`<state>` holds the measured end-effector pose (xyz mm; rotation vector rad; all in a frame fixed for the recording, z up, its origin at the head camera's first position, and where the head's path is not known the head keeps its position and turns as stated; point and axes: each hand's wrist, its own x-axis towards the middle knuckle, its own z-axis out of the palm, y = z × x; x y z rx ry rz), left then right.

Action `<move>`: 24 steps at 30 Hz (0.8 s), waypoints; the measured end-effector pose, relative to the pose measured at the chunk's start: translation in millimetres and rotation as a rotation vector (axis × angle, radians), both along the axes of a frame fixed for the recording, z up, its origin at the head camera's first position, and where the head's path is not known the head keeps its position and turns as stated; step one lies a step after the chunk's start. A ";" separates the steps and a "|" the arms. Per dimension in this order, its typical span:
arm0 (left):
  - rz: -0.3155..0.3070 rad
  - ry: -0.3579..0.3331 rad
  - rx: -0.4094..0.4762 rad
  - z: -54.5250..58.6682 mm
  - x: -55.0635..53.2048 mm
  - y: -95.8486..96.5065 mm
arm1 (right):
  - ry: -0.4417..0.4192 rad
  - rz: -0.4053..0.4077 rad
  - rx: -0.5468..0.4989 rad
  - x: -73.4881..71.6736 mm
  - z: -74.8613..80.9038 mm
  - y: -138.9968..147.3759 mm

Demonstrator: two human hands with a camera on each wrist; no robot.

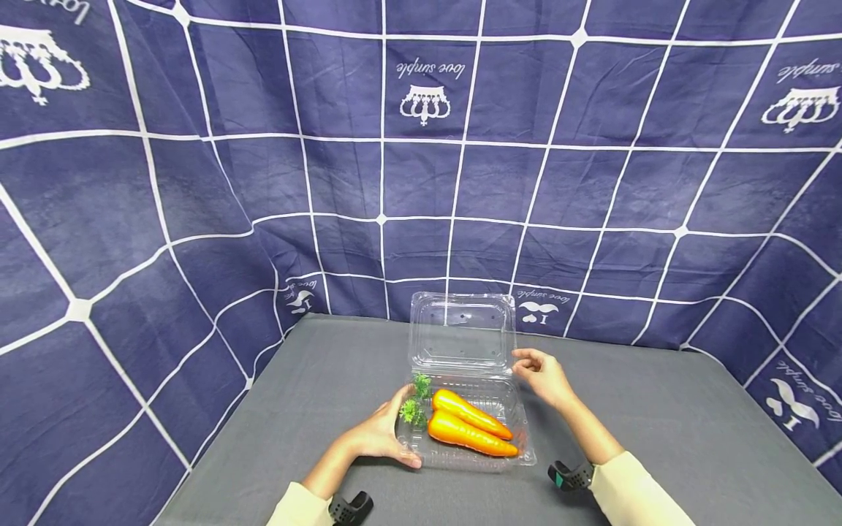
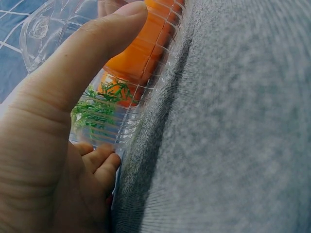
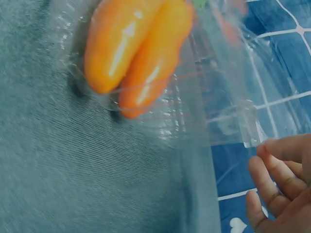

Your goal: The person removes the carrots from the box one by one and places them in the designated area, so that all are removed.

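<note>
A clear plastic clamshell container (image 1: 470,462) stands on the grey surface with its lid (image 1: 463,342) raised at the back. Inside it lie two orange carrots (image 1: 468,434) side by side, thick ends left, thin ends right. Their green leafy tops (image 1: 413,413) sit at the container's left end. My left hand (image 1: 376,437) holds that left end, thumb at the front and fingers along the side, as the left wrist view also shows. At the right, my right hand (image 1: 544,378) pinches the lid's edge near the hinge between thumb and forefinger; its other fingers are loosely bent.
A grey cloth-covered table (image 1: 329,365) spreads around the container. Behind and at both sides hangs a dark blue curtain (image 1: 500,183) with white grid lines and printed motifs. Black bands (image 1: 571,476) circle both wrists below cream sleeves.
</note>
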<state>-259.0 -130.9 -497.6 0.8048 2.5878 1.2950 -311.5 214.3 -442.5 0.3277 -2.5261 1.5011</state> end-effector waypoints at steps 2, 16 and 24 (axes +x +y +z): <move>-0.002 0.002 0.000 -0.2 -0.1 0.0 | -0.016 -0.002 -0.017 0.8 -2.5 -2.0; -0.013 0.024 -0.016 -2.6 -1.3 0.0 | -0.158 -0.072 -0.096 0.7 -10.8 -9.6; -0.006 0.004 -0.009 -2.2 -1.7 -0.7 | -0.272 -0.072 -0.193 0.6 -14.1 -11.5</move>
